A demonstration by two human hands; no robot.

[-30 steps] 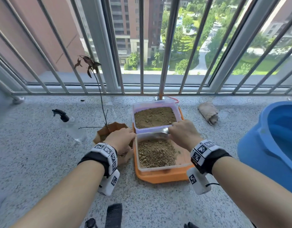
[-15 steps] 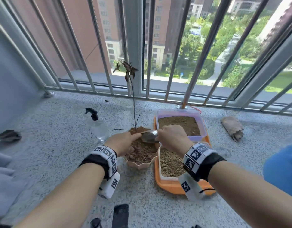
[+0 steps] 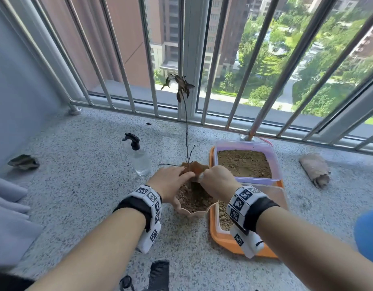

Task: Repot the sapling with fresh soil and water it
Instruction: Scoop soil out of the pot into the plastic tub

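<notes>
A thin sapling (image 3: 187, 131) with dark wilted leaves stands upright in a scalloped terracotta pot (image 3: 191, 213) holding brown soil. My left hand (image 3: 168, 183) rests over the pot's left side, fingers reaching toward the stem base. My right hand (image 3: 217, 182) is curled round a small metal scoop (image 3: 201, 175), of which only the tip shows, over the pot. Two clear tubs of soil sit on an orange tray (image 3: 223, 240): the far tub (image 3: 244, 162) full, the near tub (image 3: 267, 191) partly hidden by my right wrist. A clear spray bottle (image 3: 139, 156) stands left of the pot.
A railing (image 3: 187, 59) of metal bars closes the ledge at the back. A blue bucket (image 3: 370, 234) is at the right edge. A rolled brown cloth (image 3: 315, 169) lies at right, a dry leaf (image 3: 24, 162) at left, a black comb (image 3: 159, 274) near me.
My right hand has carried the scoop from the near soil tub leftward over the pot. The view has swung left, bringing the pot and sapling to the centre.
</notes>
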